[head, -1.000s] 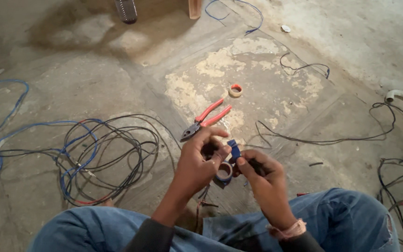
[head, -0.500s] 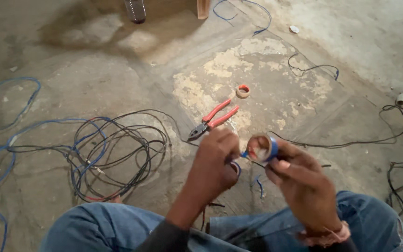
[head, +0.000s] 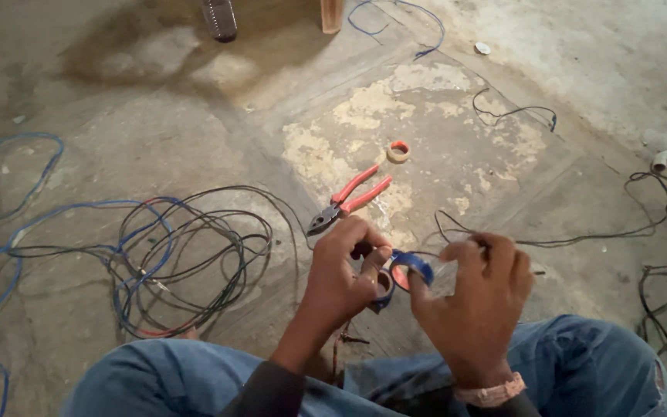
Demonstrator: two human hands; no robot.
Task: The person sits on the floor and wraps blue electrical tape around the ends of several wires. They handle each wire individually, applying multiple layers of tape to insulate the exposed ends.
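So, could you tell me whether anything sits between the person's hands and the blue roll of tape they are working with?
Nothing visible does. The right hand already grips the blue tape roll at its edge, and the left hand pinches just beside it. The red-handled pliers and the coiled wires lie apart on the floor.

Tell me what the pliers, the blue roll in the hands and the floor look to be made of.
Pliers: dark, dull metal jaws, likely steel; smooth red grips, probably plastic or rubber.
Blue roll held in the right hand: glossy blue band, seemingly plastic tape.
Floor: grey, matt, patchy and stained, apparently bare concrete.
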